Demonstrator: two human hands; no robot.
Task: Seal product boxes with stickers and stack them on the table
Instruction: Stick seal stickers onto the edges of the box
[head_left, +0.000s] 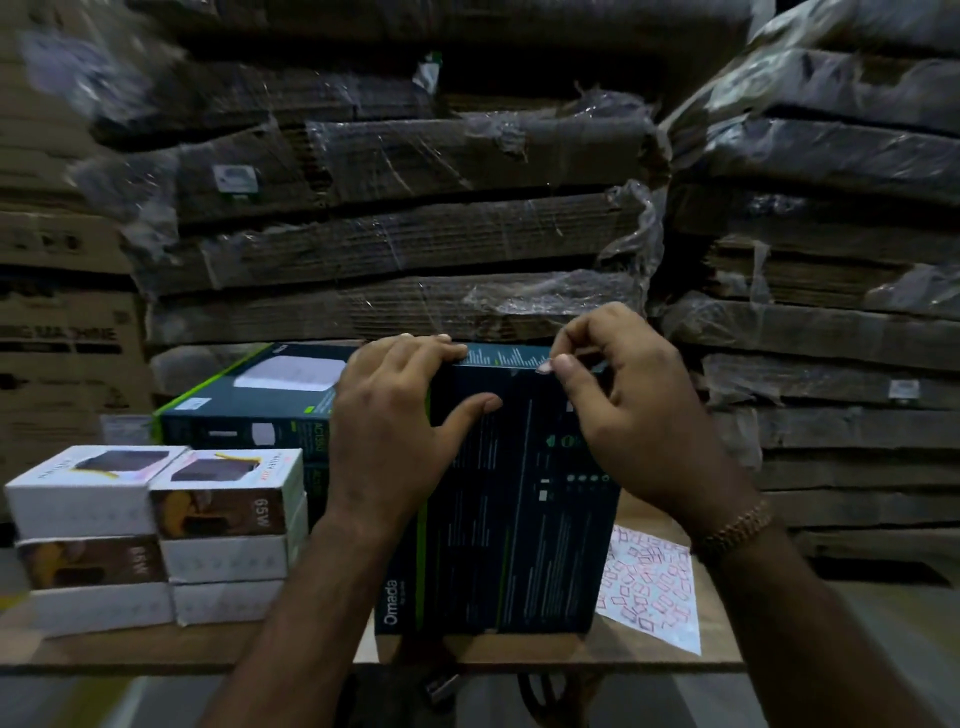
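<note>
A dark teal Omada product box (519, 519) stands upright on the brown table (156, 649) in front of me. My left hand (395, 415) grips its top left corner, fingers over the top edge and thumb on the front face. My right hand (623, 410) pinches a small sticker (545, 368) at the box's top edge, toward the right. A sticker sheet (654, 592) with several red-outlined stickers lies on the table right of the box. More of the same teal boxes (249, 405) are stacked behind, to the left.
Two stacks of small white 65W boxes (156, 535) stand at the left of the table. Shrink-wrapped bundles of flat cardboard (405, 228) form a wall close behind the table, and more (831, 260) rise at the right. The table's front edge runs just below the box.
</note>
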